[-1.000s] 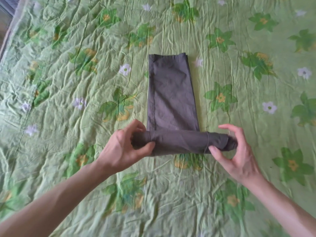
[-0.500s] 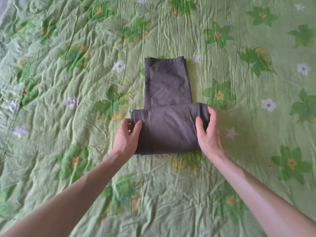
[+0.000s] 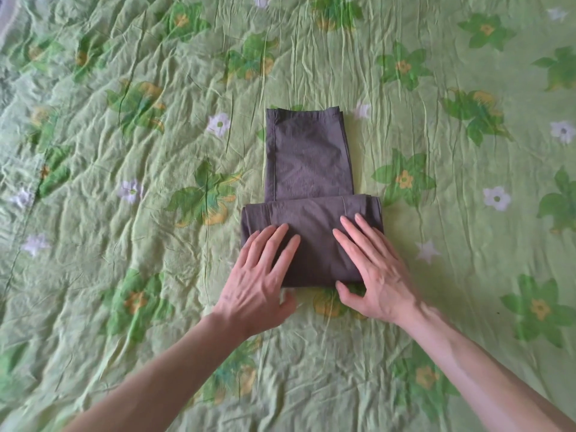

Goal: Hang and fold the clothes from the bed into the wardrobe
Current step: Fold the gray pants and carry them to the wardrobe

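Observation:
A dark grey pair of trousers (image 3: pixel 308 157) lies folded on the bed in the middle of the head view. Its near end is turned over into a wide flat band, and a narrower strip runs away from me. My left hand (image 3: pixel 261 275) lies flat on the band's left part with straight, spread fingers. My right hand (image 3: pixel 374 269) lies flat on the band's right part, with its thumb at the near edge. Neither hand grips the cloth. No wardrobe is in view.
A crumpled light green bedspread (image 3: pixel 124 244) with green leaf and white flower prints fills the whole view. A strip of its edge shows at the far upper left corner.
One second ago both hands pinched the ends of a narrow roll at the near end. They turned it over away from me into a wide band, then moved onto its top and flattened out.

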`<state>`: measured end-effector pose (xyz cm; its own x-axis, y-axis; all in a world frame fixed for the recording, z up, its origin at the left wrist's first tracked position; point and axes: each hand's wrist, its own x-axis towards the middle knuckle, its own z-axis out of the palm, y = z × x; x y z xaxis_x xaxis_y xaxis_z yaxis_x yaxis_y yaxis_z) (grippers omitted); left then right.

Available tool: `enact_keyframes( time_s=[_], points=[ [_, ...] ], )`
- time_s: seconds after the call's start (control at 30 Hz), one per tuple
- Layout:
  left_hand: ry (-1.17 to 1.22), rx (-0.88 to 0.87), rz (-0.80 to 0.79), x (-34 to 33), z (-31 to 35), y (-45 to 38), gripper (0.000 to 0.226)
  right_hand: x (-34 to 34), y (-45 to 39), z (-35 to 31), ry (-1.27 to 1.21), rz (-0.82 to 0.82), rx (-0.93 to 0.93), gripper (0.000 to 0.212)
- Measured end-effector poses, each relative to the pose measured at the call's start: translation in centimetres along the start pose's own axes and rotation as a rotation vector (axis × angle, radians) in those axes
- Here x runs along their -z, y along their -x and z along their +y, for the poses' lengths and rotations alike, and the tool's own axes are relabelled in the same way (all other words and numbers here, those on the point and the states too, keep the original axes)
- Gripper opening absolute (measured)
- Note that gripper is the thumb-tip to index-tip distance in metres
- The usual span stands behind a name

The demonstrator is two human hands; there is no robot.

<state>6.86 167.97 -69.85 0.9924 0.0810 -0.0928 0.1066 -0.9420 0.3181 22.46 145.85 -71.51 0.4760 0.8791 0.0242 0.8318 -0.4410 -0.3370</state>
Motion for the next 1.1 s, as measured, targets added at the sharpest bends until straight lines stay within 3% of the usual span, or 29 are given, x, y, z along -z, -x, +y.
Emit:
enact_keyframes(
  time_s=[0.13,0.3,0.43,0.63,0.77,0.93,1.1],
  points=[
    [-0.102,0.079,-0.088,-0.8,0.7,-0.4,0.102,0.6,-0.8,0.5,0.096,-0.145,-0.004,0.107],
    [-0.063,0.132,-0.069,-0.9,1.9,-0.6,0.086,0.9,-0.4,0.5,0.02,-0.109,-0.054,0.106],
    [0.008,0.134,-0.068,0.8,2.0,-0.8,0.07,1.7,0.8,0.5,-0.029,-0.069,-0.052,0.094],
    [0.149,0.05,-0.113,5.9,1.2,0.3,0.05,5.0,2.4,-0.6,-0.188,-0.005,-0.012,0.057],
    [0.355,0.029,-0.16,8.8,0.1,1.1,0.041,7.7,3.0,-1.7,-0.296,-0.047,-0.14,0.05],
    [0.759,0.279,-0.116,10.4,-1.7,1.2,0.031,9.2,2.4,-1.5,-0.733,-0.029,-0.437,0.043],
    [0.952,0.611,0.2,8.8,-2.4,-0.6,0.027,8.5,-1.3,-0.8,-0.885,0.25,-0.6,0.053]
  ],
)
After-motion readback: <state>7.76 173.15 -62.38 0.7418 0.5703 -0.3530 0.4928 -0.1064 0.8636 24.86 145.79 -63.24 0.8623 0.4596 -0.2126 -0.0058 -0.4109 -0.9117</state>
